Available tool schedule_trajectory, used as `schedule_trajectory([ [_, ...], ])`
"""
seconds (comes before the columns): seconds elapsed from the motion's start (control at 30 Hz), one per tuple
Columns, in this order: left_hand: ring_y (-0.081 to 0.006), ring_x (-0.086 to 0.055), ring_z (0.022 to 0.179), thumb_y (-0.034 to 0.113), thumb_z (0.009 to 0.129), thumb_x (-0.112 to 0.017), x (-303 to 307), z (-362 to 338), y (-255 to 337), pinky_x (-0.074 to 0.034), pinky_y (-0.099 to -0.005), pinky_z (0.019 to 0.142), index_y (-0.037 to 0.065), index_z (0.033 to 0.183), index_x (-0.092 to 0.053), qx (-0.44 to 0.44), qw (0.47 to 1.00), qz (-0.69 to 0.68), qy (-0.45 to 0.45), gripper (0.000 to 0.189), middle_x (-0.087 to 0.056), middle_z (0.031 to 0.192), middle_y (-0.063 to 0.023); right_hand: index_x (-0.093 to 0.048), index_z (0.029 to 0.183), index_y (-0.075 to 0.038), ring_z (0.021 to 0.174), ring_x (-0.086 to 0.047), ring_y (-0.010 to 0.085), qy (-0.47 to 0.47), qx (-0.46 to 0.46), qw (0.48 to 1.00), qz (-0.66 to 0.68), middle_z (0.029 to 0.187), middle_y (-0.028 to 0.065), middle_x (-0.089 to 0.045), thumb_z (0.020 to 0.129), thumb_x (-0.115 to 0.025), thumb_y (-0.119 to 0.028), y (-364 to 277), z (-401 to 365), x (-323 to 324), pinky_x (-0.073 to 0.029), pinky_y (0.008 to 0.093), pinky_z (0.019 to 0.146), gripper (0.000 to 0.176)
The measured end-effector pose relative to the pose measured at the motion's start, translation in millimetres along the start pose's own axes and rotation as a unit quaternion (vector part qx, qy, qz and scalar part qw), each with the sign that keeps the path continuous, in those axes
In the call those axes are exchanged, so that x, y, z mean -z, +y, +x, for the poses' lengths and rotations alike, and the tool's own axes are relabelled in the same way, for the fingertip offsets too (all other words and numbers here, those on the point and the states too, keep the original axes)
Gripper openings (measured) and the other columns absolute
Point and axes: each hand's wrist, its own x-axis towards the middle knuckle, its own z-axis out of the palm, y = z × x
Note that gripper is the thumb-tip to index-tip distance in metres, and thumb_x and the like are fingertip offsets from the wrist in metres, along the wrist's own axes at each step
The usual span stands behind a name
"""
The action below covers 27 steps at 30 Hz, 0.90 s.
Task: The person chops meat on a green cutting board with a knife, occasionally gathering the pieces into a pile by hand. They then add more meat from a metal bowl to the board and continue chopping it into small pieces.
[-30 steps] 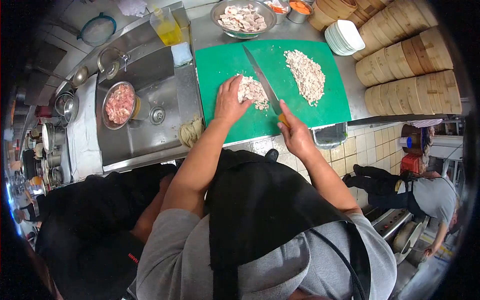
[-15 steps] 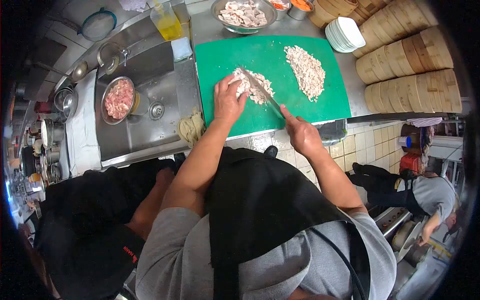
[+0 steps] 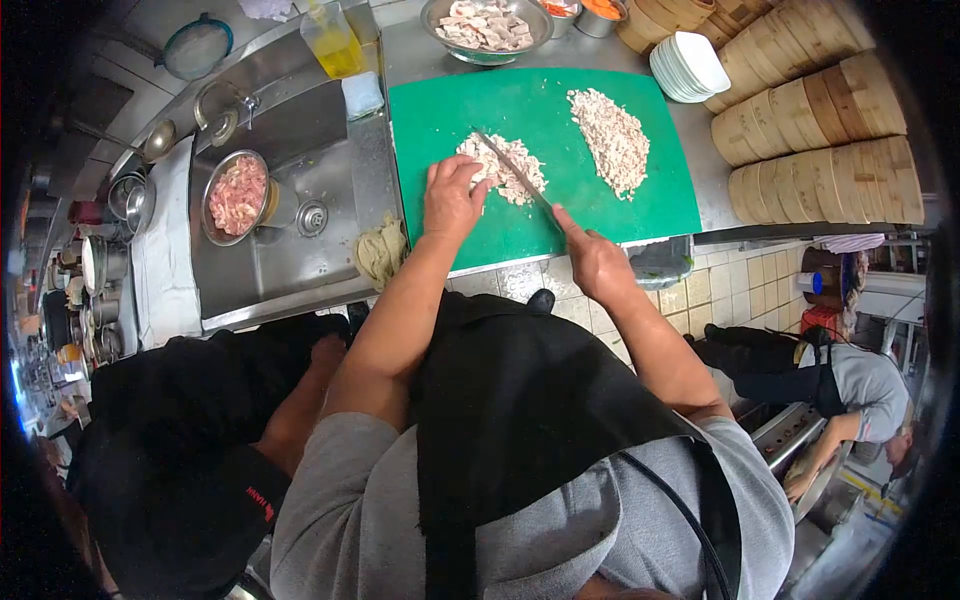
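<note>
On the green cutting board (image 3: 425,115) lies a pile of chopped pale meat (image 3: 522,158), with a knife (image 3: 520,176) across it. The knife's handle is in my right hand (image 3: 598,262), at the board's near edge. My left hand (image 3: 452,200) rests at the pile's left side, fingers bent against the pieces and touching them; whether it pinches any is hidden. A second, larger heap of chopped meat (image 3: 612,145) sits apart on the right of the board.
Beyond the board stand a metal bowl of sliced meat (image 3: 487,30) and white plates (image 3: 690,68). Bamboo steamers (image 3: 830,185) line the right. A sink (image 3: 290,260) with a bowl of raw meat (image 3: 238,196) is left. One person (image 3: 180,480) is close left, another (image 3: 860,385) far right.
The knife and my right hand have shifted slightly left. My left hand stays beside the pile. The person at far right has moved an arm lower and leftward over a round pan.
</note>
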Motion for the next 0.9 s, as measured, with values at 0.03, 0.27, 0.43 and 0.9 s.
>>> schedule_trajectory([
  [0.03,-0.0335,-0.060,0.109,0.017,0.081,-0.084,-0.3,1.7,-0.2,-0.051,-0.0434,0.095,0.008,0.105,-0.076,0.000,1.000,-0.003,-0.001,0.027,-0.068,0.117,-0.0089,-0.039,0.159,-0.033,0.087,-0.068,0.0458,-0.001,0.006,1.000,0.012,0.096,0.0240,-0.067,0.101,-0.056,-0.014,0.9,2.9,2.8,-0.055,0.0547,0.080,0.063],
  [0.27,-0.0329,-0.060,0.111,0.015,0.081,-0.082,-0.5,2.4,-2.6,-0.052,-0.0436,0.097,0.008,0.104,-0.076,0.004,1.000,-0.013,-0.016,0.025,-0.068,0.118,-0.0077,-0.038,0.159,-0.032,0.089,-0.068,0.0471,-0.028,-0.004,1.000,-0.002,0.100,0.0267,-0.068,0.099,-0.055,-0.012,-1.7,7.1,0.0,-0.054,0.0561,0.081,0.066],
  [0.43,-0.0322,-0.061,0.111,0.015,0.081,-0.082,3.2,3.7,-0.7,-0.052,-0.0431,0.098,0.008,0.104,-0.076,0.004,1.000,-0.010,-0.024,0.024,-0.068,0.117,-0.0076,-0.038,0.160,-0.032,0.089,-0.068,0.0468,0.023,0.021,0.998,0.047,0.101,0.0265,-0.068,0.099,-0.056,-0.011,-14.1,6.3,14.6,-0.054,0.0555,0.082,0.067],
  [0.9,-0.0329,-0.062,0.109,0.015,0.081,-0.084,1.2,6.5,-2.9,-0.053,-0.0429,0.095,0.008,0.103,-0.076,-0.006,1.000,-0.003,-0.011,0.024,-0.070,0.116,-0.0092,-0.034,0.162,-0.025,0.087,-0.067,0.0474,-0.006,-0.007,1.000,0.024,0.095,0.0266,-0.068,0.098,-0.056,-0.008,-10.9,12.0,-3.8,-0.052,0.0567,0.081,0.070],
])
